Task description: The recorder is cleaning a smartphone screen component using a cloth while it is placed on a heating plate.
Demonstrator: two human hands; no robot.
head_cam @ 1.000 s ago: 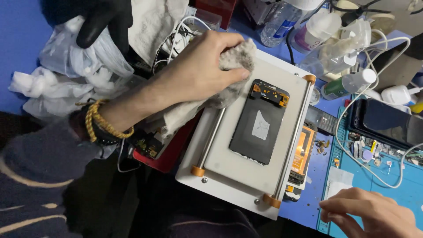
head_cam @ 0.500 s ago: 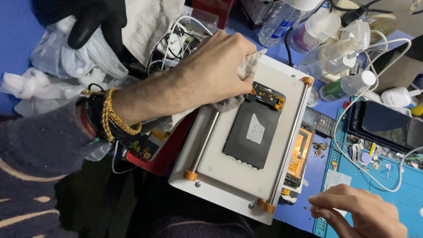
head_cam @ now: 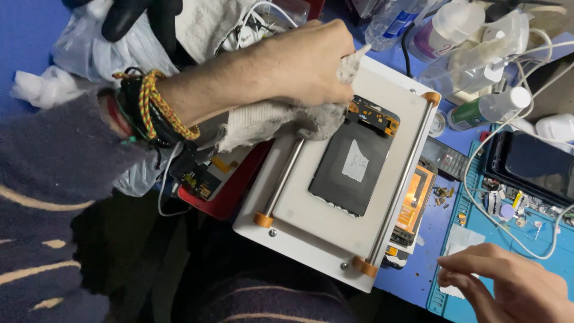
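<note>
Cluttered blue counter [head_cam: 427, 272], white plate [head_cam: 335, 230] at centre. Left hand [head_cam: 305, 63] clenching grey cloth [head_cam: 272, 119] at upper centre, touching dark panel [head_cam: 353, 164], long axis running lower-left. Right hand [head_cam: 508, 287] lower right, fingers loosely curled, empty.

Cloth [head_cam: 272, 119]: off-white, grubby, bunched, draped over the white plate's [head_cam: 311, 221] upper-left edge. Phone panel [head_cam: 353, 164]: dark, flat, mid-plate.
</note>
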